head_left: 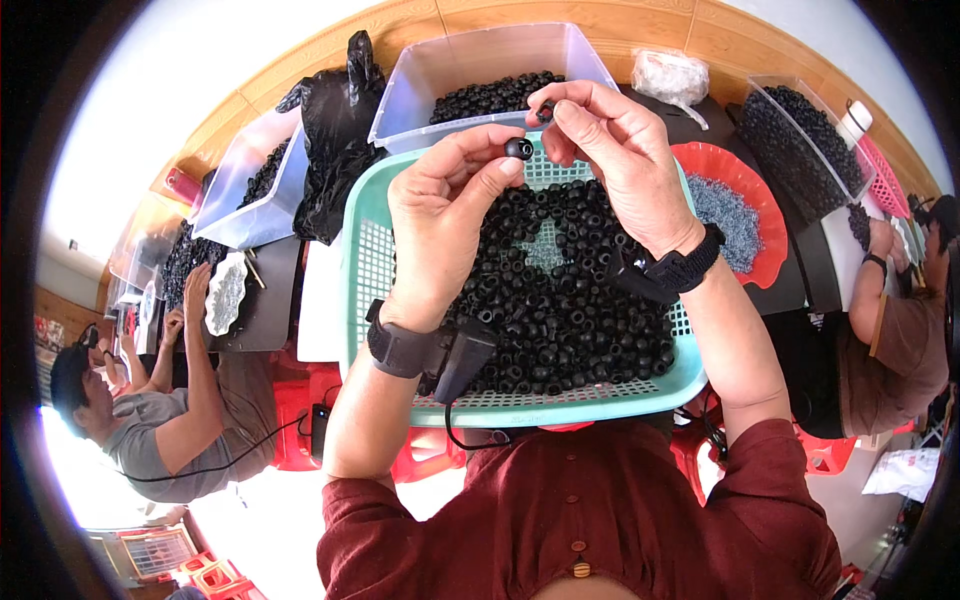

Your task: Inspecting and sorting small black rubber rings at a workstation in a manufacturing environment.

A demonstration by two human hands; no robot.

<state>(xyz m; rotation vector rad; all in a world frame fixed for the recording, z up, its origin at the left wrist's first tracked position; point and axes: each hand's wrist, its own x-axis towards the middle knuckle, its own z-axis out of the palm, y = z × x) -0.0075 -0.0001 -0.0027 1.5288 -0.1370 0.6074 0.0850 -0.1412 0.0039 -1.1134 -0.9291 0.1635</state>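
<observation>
- Wood-panelled wall and a dark worktable (275, 300) fill the background, seen from above over a person's dark red shirt.
- Left hand (440, 215) is raised over the basket, thumb and forefinger pressed together on a small round black bead (519, 148) with a hole in it.
- Right hand (612, 160) sits just beside the left, its fingers curled, pinching a second small dark piece (545, 113) at the fingertips; what it is cannot be told.
- Both wrists wear black straps with small black devices attached.
- Directly beneath both hands lies a teal plastic mesh basket (560, 405), heaped with many black beads (570, 320) of the same kind.
- Beyond the hands stands a clear plastic tub (480, 55) holding more black beads.
- Left of that tub, beyond the left hand, slumps a black plastic bag (335, 150), and further left another clear tub (250, 190) of black pieces.
- Right of the right hand lies a red scalloped dish (740, 170) of small grey parts, with a tilted clear tub (800, 140) of black pieces past it.
- Far left, another person in a grey shirt (160, 430) reaches a hand to the table.
- Far right, a third person's arm in a brown sleeve (895, 340) rests near the table edge.
</observation>
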